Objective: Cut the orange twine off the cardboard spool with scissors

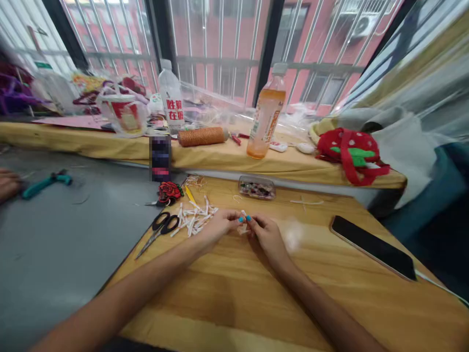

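Note:
My left hand (227,221) and my right hand (264,233) meet over the wooden table, fingers closed in a pinch. Between the fingertips is a small white strip (243,229), partly hidden by the fingers; both hands seem to grip it. It resembles the strips in the pile of short white strips (192,219) beside my left hand. Left of that pile lie scissors (159,227) with black handles, blades slightly apart. A clear box (257,187) of small coloured beads or stones sits just beyond my hands.
A phone (372,247) with a cable lies at right. Behind, the ledge (220,164) bears an orange drink bottle (267,112), a thread spool (203,137) and a red pouch (350,149). At left are teal pliers (46,183) and another person's hand (8,186).

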Demonstrator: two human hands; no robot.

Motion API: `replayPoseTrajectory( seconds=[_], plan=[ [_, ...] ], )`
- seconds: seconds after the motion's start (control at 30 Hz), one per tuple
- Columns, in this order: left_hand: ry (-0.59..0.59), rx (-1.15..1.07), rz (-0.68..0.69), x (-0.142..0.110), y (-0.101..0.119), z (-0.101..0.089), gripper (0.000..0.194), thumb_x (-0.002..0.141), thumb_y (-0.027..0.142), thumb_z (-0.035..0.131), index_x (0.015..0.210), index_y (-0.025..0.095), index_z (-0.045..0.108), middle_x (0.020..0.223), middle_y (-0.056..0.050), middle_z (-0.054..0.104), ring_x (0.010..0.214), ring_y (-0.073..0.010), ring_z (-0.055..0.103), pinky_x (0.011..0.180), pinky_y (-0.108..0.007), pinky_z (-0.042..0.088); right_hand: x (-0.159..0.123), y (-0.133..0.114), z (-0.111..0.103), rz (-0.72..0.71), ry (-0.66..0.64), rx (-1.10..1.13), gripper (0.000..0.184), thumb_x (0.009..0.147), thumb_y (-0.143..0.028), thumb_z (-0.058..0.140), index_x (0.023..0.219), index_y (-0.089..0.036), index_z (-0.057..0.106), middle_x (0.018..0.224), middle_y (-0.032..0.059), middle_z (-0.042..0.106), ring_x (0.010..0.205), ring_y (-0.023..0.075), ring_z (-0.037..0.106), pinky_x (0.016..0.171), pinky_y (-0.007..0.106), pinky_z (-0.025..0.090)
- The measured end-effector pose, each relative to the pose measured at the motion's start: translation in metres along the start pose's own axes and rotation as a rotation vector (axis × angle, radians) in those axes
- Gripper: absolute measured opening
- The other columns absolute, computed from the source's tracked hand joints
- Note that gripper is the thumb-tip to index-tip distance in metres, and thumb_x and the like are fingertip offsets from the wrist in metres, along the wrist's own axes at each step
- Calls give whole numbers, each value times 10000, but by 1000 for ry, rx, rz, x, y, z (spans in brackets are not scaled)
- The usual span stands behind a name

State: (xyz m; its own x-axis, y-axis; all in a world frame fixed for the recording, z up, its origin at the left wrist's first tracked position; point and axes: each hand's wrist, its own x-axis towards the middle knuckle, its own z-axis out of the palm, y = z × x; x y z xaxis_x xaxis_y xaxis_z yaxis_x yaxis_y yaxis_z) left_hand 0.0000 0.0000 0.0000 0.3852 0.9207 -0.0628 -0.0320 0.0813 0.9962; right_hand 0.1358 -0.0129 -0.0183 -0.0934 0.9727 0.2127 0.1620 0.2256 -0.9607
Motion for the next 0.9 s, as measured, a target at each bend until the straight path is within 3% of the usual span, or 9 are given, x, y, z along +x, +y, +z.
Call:
replayPoseTrajectory(
  seconds=[0.17, 0.37, 0.6, 0.73, 0.9],
  plan=[
    [-10, -55, -15, -1, 4, 2, 204, 551, 271, 576, 664, 103, 550, 554, 37, 446, 488, -61, 296, 490, -205, 163, -4, -12, 0, -42, 86, 6, 108, 740, -292, 512, 757, -185, 499, 609, -30, 512, 541, 115, 488, 505, 219, 382],
    [14, -109, 4, 2, 0, -1, 121, 553, 200, 552, 638, 113, 549, 543, 39, 439, 505, -67, 333, 500, -206, 191, -5, -16, -8, -332, 8, -411, 136, 805, -192, 420, 876, -181, 535, 861, 60, 609, 775, 164, 569, 702, 279, 434],
    [20, -50, -1, 4, -1, -2, 137, 571, 205, 535, 660, 105, 566, 562, 27, 473, 529, -76, 379, 522, -207, 231, -4, -9, -15, -635, -43, -786, 180, 827, -198, 389, 947, -140, 510, 858, 115, 616, 766, 194, 587, 672, 291, 448],
    [39, 44, 7, 4, -1, 1, 138, 601, 199, 522, 685, 102, 574, 536, 39, 456, 489, -68, 340, 491, -202, 219, -6, -11, -17, -645, -100, -926, 203, 784, -230, 441, 957, -144, 504, 838, 115, 611, 740, 212, 579, 631, 299, 441],
    [75, 231, 114, 6, -6, 1, 79, 682, 170, 486, 723, 124, 535, 607, 27, 494, 553, -91, 420, 537, -200, 312, -2, -10, -18, -465, -23, -753, 158, 792, -198, 388, 884, -167, 513, 820, 92, 613, 737, 196, 574, 644, 284, 427]
  ],
)
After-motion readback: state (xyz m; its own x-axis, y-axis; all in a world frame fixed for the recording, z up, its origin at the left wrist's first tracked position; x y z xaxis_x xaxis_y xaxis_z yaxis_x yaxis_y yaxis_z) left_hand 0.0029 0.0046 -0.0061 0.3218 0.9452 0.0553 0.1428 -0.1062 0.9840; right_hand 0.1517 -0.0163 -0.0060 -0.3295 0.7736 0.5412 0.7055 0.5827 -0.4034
